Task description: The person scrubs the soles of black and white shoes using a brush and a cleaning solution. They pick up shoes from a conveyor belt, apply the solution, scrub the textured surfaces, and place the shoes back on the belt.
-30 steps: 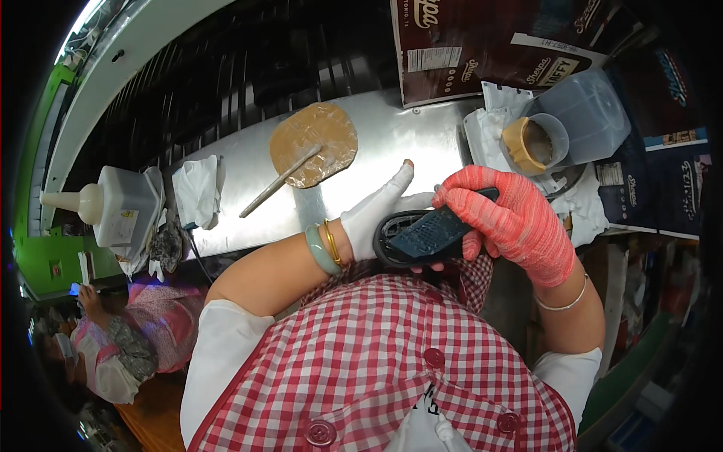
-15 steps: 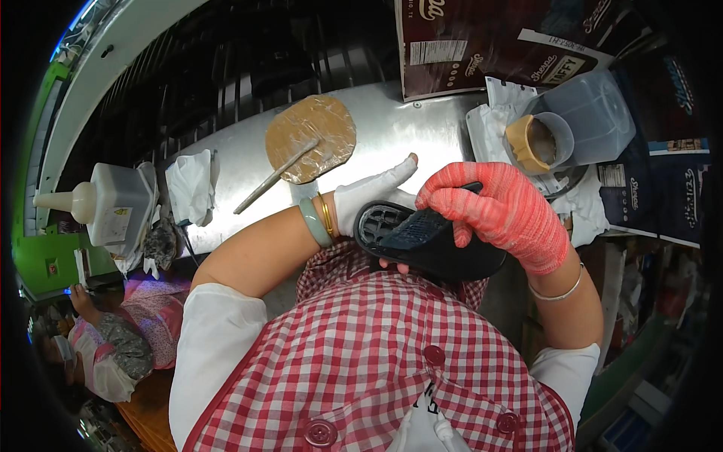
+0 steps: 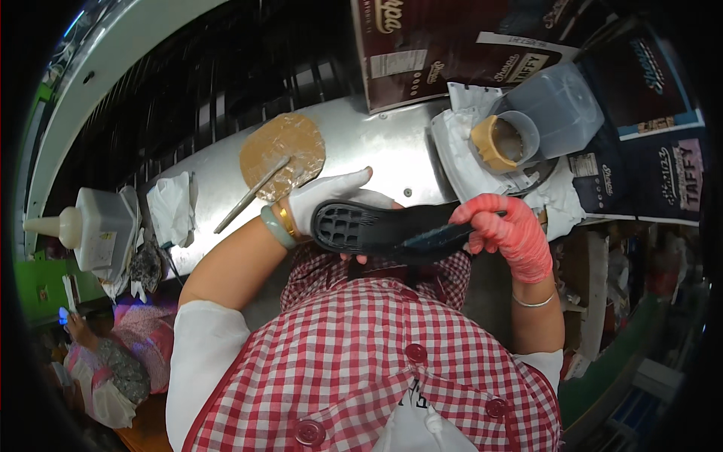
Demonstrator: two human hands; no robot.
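A black shoe sole (image 3: 354, 230) with a hollow grid at its heel lies level before my apron. My left hand (image 3: 331, 188), in a white glove, supports the heel end from beneath, with the thumb stretched out and fingertips showing under the near edge. In a red-pink knit glove, my right hand (image 3: 508, 230) is closed at the toe end. It pinches a thin, dark, flat strip (image 3: 437, 235) that slants across the sole's front part; its exact kind is unclear. The right fingers partly hide the toe.
On the metal table are a brown disc (image 3: 275, 154) with a stick (image 3: 252, 192) across it, a white cloth (image 3: 172, 207) and a nozzle bottle (image 3: 98, 230). At right stand a cup (image 3: 520, 143), a clear plastic container (image 3: 565, 105) and dark cardboard (image 3: 467, 45). A co-worker (image 3: 124, 354) sits far left.
My right hand has moved from over the middle of the sole toward its toe end, drawing the dark strip along. The sole now lies more level, and the whole view has shifted slightly.
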